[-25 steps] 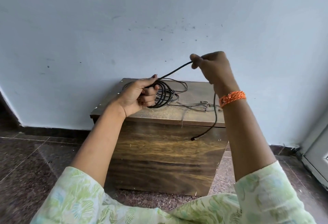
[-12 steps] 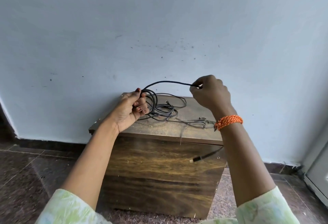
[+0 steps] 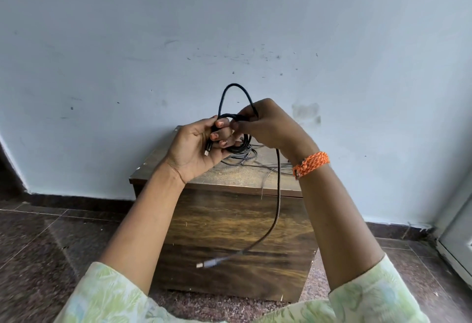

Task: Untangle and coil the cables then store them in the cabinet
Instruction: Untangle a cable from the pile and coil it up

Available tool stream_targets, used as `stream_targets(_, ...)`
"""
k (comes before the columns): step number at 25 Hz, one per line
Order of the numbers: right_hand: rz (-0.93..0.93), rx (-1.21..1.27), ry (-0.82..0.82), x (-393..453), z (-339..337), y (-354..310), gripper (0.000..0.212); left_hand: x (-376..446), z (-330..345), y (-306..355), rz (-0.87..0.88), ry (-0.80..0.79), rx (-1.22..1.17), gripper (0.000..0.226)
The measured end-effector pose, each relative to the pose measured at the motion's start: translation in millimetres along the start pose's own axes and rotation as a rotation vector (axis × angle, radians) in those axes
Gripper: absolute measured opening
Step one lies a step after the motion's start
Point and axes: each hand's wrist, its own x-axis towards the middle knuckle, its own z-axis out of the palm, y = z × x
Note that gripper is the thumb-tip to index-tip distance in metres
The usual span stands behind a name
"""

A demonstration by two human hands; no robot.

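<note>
Centre frame, my left hand [image 3: 196, 145] grips the coiled black cable [image 3: 278, 195]; right hand [image 3: 268, 124] pinches its loop; no writing legible.

Grey cables [image 3: 242, 160] crowd cabinet [image 3: 229, 233] top, wall [image 3: 229, 28] close behind

Soft even daylight, wide-angle edge warp, slight motion blur.

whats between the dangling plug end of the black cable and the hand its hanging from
In the head view, only the black braided cable's own free length hangs between the right hand and the silver plug, in front of the wooden cabinet.
</note>
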Motion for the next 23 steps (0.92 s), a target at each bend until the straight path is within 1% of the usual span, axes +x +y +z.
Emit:
stream_targets(3,-0.015,-0.222,0.090,2,8,0,0.011,0,4,1,-0.038,0.057,0.058,0.034)
stream_targets(5,-0.011,-0.322,0.129,0,13,-2,0.009,0,7,1,-0.052,0.082,0.105,0.039)
stream_targets(7,-0.010,-0.390,0.158,-2,16,-4,0.007,1,10,0,-0.038,0.106,0.092,0.039)
stream_targets(9,-0.011,-0.372,0.135,-3,14,-5,0.013,4,8,-1,-0.002,0.157,0.042,0.038)
stream_targets(12,0.026,-0.220,0.022,-8,-11,-6,0.025,6,-3,3,0.059,0.252,0.041,0.036)
stream_targets(14,0.056,-0.098,-0.018,-14,-37,-6,0.025,7,-12,6,0.113,0.334,0.031,0.036)
stream_targets(15,0.069,-0.056,-0.004,-18,-48,-4,0.023,7,-16,7,0.148,0.384,0.015,0.036)
stream_targets(16,0.083,-0.034,0.044,-21,-57,0,0.020,7,-21,8,0.185,0.435,-0.006,0.036)
stream_targets(17,0.092,-0.036,0.127,-22,-63,6,0.018,7,-25,9,0.222,0.488,-0.030,0.037)
stream_targets(19,0.133,-0.114,0.371,-19,-66,20,0.012,7,-32,12,0.286,0.606,-0.077,0.039)
stream_targets(20,0.177,-0.218,0.497,-17,-64,27,0.009,7,-35,13,0.314,0.661,-0.084,0.039)
stream_targets(21,0.225,-0.354,0.585,-16,-60,28,0.011,7,-36,14,0.339,0.707,-0.067,0.038)
stream_targets(22,0.268,-0.503,0.614,-16,-52,28,0.017,8,-37,13,0.359,0.742,-0.023,0.039)
stream_targets(23,0.276,-0.620,0.585,-17,-43,24,0.021,10,-37,12,0.370,0.761,0.042,0.039)
